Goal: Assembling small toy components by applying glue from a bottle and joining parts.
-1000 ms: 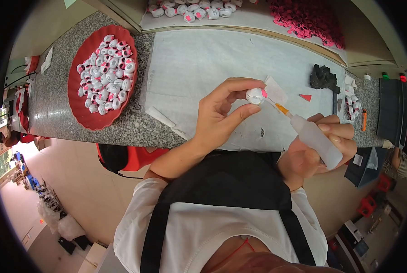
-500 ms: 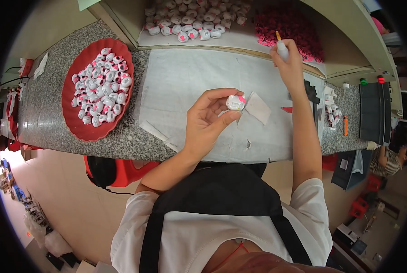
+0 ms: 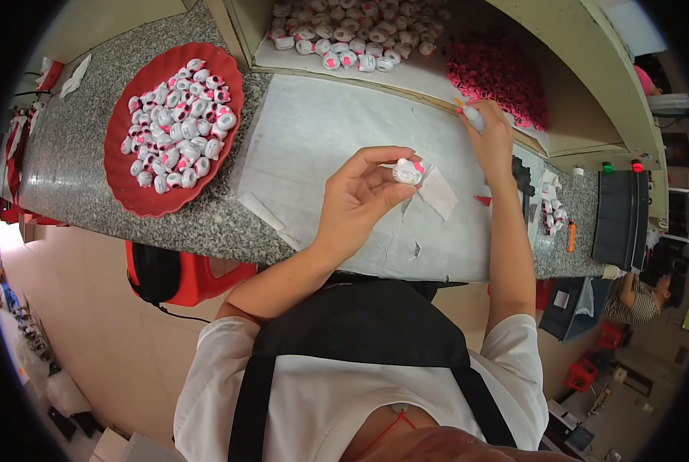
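My left hand (image 3: 360,196) pinches a small white figurine head (image 3: 407,171) with a pink patch between thumb and fingertips, held above the paper-covered worktop (image 3: 321,115). Farther right, my right hand (image 3: 492,138) is closed round a small white glue bottle (image 3: 474,118) with a yellowish tip that points away to the left. The bottle is in front of a heap of dark pink small parts (image 3: 498,77) on a shelf. Beside the left hand lies a pale paper piece (image 3: 439,194).
A red scalloped tray (image 3: 115,165) full of similar white pieces stands at left. More white pieces (image 3: 344,35) fill the shelf at the back. An orange cutter (image 3: 571,236) and a dark bin (image 3: 620,219) are on the right. A co-worker (image 3: 638,299) is at far right.
My right hand has come nearer, away from the pink parts, and the bottle has tilted further left. The left hand still holds the white piece; the whole view has shifted slightly.
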A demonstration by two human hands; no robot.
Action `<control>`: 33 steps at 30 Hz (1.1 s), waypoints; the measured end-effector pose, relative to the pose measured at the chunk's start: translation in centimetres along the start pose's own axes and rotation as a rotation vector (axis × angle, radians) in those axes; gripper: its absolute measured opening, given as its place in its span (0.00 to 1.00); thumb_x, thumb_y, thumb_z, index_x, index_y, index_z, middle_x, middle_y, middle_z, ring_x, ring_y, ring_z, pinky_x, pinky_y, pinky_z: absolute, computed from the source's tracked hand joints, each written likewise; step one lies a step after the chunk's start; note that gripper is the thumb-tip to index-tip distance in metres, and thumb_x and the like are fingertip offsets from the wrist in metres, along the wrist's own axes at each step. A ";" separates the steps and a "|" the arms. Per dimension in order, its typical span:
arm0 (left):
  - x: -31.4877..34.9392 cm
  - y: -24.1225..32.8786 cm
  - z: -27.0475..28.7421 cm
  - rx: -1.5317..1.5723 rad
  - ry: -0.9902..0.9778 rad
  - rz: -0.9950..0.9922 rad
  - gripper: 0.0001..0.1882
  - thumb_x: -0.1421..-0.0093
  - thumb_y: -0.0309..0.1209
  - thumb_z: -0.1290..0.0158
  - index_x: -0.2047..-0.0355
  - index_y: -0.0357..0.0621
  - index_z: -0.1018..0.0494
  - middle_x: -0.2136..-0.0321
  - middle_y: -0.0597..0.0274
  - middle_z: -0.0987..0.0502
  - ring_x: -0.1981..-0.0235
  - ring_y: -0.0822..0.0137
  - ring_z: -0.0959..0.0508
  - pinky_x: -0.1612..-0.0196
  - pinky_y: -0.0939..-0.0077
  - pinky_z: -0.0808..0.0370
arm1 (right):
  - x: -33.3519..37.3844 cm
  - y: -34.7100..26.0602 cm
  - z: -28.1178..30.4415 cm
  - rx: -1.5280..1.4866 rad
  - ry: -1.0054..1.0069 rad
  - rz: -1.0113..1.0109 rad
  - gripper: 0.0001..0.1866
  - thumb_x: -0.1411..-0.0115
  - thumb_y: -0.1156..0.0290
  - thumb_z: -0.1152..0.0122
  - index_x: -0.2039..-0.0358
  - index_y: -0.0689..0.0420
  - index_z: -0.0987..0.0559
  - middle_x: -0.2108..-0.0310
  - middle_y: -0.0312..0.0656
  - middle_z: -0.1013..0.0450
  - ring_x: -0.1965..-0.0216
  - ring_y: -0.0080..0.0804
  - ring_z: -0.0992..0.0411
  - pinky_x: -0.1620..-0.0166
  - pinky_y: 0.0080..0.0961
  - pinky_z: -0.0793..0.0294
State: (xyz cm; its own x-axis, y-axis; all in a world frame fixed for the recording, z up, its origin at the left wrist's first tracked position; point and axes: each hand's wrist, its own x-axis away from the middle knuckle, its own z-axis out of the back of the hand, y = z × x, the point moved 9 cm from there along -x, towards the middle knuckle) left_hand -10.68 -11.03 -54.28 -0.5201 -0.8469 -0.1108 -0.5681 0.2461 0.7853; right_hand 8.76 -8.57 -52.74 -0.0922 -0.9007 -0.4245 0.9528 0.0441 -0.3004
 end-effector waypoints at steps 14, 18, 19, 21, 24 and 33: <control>0.3 0.2 -0.7 -0.217 -0.057 -0.083 0.17 0.53 0.18 0.53 0.61 0.34 0.39 0.63 0.53 0.33 0.63 0.67 0.31 0.60 0.76 0.32 | 7.4 -6.2 3.2 -1.139 0.101 -0.488 0.05 0.57 0.83 0.48 0.77 0.64 0.33 0.78 0.46 0.32 0.80 0.24 0.36 0.76 0.16 0.38; 0.3 0.6 -1.1 -0.338 -0.068 -0.144 0.16 0.54 0.17 0.52 0.62 0.34 0.37 0.63 0.53 0.33 0.63 0.68 0.31 0.61 0.77 0.32 | 7.9 -7.5 2.4 -1.340 0.045 -0.514 0.06 0.58 0.83 0.47 0.77 0.65 0.33 0.79 0.46 0.32 0.80 0.25 0.35 0.77 0.17 0.37; 0.3 0.7 -1.2 -0.364 -0.069 -0.171 0.16 0.54 0.17 0.52 0.63 0.34 0.37 0.63 0.53 0.33 0.63 0.68 0.31 0.61 0.77 0.32 | 8.0 -7.7 2.3 -1.348 0.035 -0.517 0.06 0.58 0.83 0.47 0.77 0.65 0.33 0.79 0.45 0.32 0.81 0.25 0.35 0.77 0.17 0.37; 0.4 0.8 -1.3 -0.411 -0.073 -0.192 0.15 0.54 0.17 0.52 0.63 0.34 0.36 0.63 0.53 0.33 0.63 0.68 0.31 0.61 0.78 0.32 | 8.2 -7.7 1.9 -1.329 0.004 -0.506 0.05 0.58 0.83 0.47 0.77 0.65 0.33 0.79 0.45 0.32 0.81 0.25 0.35 0.77 0.17 0.37; 0.5 0.9 -1.5 -0.495 -0.092 -0.244 0.15 0.55 0.16 0.52 0.64 0.34 0.35 0.63 0.53 0.33 0.62 0.67 0.31 0.62 0.78 0.32 | 8.4 -8.0 1.6 -1.308 -0.048 -0.505 0.05 0.58 0.83 0.47 0.78 0.65 0.32 0.80 0.44 0.33 0.81 0.25 0.35 0.77 0.17 0.37; 0.7 1.1 -2.3 -0.573 -0.177 -0.295 0.16 0.56 0.18 0.50 0.64 0.35 0.35 0.63 0.53 0.33 0.61 0.65 0.32 0.60 0.77 0.34 | 8.5 -7.7 1.0 -1.294 -0.048 -0.524 0.06 0.58 0.83 0.47 0.78 0.63 0.33 0.79 0.41 0.33 0.80 0.22 0.36 0.77 0.15 0.38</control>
State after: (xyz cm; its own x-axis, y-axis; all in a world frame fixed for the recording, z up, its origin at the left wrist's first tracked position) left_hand -10.21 -12.44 -52.04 -0.5194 -0.7380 -0.4308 -0.2996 -0.3149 0.9006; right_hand 0.96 -16.98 -53.20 -0.3151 -0.9491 0.0030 -0.1316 0.0406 -0.9905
